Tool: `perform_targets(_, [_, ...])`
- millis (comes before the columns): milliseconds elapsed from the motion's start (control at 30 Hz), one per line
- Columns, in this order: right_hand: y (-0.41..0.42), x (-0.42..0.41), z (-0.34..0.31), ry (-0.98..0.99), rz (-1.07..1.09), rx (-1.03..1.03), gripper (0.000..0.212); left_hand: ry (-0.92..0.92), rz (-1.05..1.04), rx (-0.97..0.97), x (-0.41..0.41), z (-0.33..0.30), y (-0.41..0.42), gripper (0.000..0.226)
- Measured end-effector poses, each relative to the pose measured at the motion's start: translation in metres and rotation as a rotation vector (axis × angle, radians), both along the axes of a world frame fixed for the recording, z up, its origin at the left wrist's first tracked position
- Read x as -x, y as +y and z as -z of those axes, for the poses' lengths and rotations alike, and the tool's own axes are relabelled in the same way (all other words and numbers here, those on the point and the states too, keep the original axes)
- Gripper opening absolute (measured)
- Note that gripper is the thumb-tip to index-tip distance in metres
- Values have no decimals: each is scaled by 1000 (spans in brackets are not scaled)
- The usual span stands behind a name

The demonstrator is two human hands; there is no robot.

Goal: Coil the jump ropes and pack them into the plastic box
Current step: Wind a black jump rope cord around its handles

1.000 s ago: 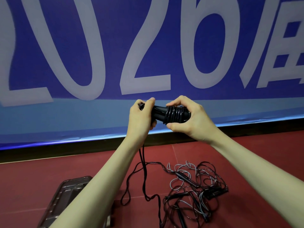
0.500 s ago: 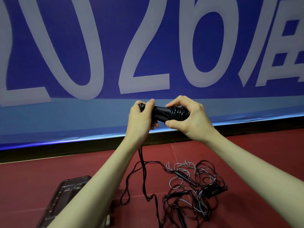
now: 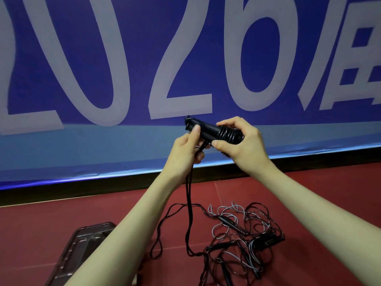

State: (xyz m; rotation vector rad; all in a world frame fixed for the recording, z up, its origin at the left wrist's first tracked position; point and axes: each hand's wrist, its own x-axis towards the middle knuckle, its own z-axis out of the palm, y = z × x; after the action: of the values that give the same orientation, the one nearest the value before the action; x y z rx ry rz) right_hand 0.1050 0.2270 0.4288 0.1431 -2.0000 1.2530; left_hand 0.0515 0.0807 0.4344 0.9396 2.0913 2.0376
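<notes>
— Place type?
— Sports hall: red court flooring [image 3: 61, 213], big blue event banner [image 3: 247, 58] reading "2026" along the wall, tangled jump ropes [image 3: 243, 234] on the floor.

Two bare forearms, no sleeves, left hand [image 3: 184, 149], right hand [image 3: 243, 143], short plain fingernails

A blue banner [image 3: 127, 58] with large pale characters hangs above the red floor [image 3: 41, 219].

bare red floor [image 3: 51, 219] lies open left of the plastic box [image 3: 82, 250]; tangled ropes [image 3: 243, 238] clutter its right
</notes>
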Motion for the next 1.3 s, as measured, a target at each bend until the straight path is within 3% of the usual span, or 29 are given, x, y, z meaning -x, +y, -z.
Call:
perform_targets(167, [12,3,0,-75,-54,347,28,330,-82,362,11,14,-5,23])
perform_targets(333, [22,6,11,-118,-65,394,27,522,24,760,7,6,-12,31])
perform_targets(433, [23,8,15,-126,-86,413,29,643,41,874,10,4,-15,24])
perform_targets(533, [23,10,20,-133,-70,319,30,694,47,870,9,-2,-19,20])
perform_targets(667, [25,9,22,-154,-1,-87,34,770,14,808,11,-12,-26,19])
perform_targets(833, [13,5,22,-205,-93,-374,37,831,-69,714,13,-10,-27,17])
perform_targets(967, [9,-4,15,-288,-173,-362,37,750,-154,592,10,-10,-28,2])
perform_targets(1100, [1,-12,13,-369,-196,-328,44,667,-186,592,13,-15,-34,21])
perform_targets(1300, [-9,-21,5,-451,-354,-273,43,329,58,615,19,-13,-50,17])
